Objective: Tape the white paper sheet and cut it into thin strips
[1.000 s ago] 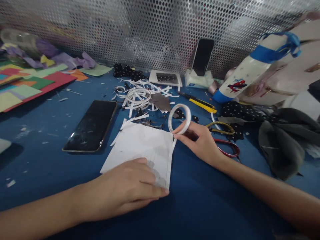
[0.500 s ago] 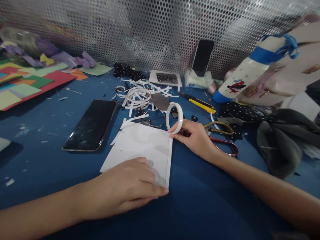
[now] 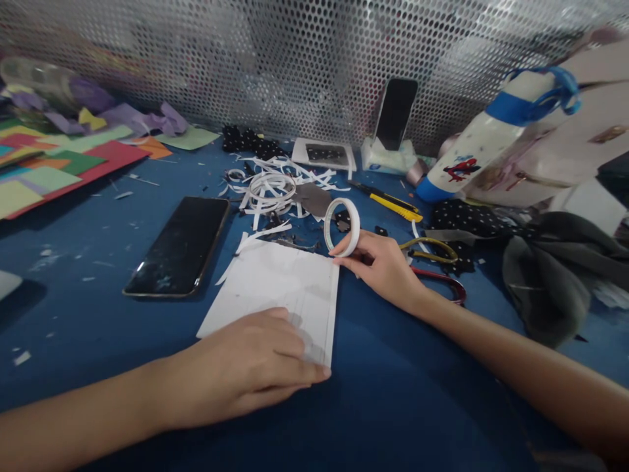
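A white sheet of paper (image 3: 280, 278) lies on the blue table in front of me. My left hand (image 3: 268, 364) rests across its lower part, fingers stretched out and pressed down, with the fingertips at the lower right corner. Between thumb and fingers, my right hand (image 3: 376, 265) pinches a roll of tape (image 3: 343, 227). That roll stands upright at the paper's upper right corner. A thin line runs along the sheet's right edge; whether it is tape, I cannot tell. Scissors with one yellow and one red handle (image 3: 439, 282) lie partly hidden behind my right hand.
Left of the paper lies a dark phone (image 3: 179, 246). Behind it are white paper strips (image 3: 272, 190) and a yellow cutter (image 3: 393, 203). Coloured paper (image 3: 73, 167) covers the far left. A bottle (image 3: 484, 137), a black bow (image 3: 545, 275) and a propped phone (image 3: 397, 113) stand or lie rightward.
The tape roll and my right hand have shifted very slightly up and left. My left hand keeps its place on the paper.
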`<act>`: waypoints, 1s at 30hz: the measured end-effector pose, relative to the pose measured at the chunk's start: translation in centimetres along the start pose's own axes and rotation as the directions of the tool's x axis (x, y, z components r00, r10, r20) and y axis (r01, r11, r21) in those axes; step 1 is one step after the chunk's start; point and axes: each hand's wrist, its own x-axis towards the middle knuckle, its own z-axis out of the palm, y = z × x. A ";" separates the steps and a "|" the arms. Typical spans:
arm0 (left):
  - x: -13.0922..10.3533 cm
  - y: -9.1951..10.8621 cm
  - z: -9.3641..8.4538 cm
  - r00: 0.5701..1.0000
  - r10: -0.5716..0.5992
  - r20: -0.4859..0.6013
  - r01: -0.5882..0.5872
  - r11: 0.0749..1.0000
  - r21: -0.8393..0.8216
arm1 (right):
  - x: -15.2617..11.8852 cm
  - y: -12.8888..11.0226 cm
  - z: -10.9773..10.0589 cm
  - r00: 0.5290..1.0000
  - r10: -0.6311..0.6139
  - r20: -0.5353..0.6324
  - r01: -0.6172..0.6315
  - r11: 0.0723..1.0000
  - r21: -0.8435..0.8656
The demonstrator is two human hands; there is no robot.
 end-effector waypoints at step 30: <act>-0.3 -0.1 0.0 1.000 0.005 0.004 -0.005 1.000 0.021 | 0.2 0.2 0.1 0.992 0.126 0.028 -0.124 0.990 -0.065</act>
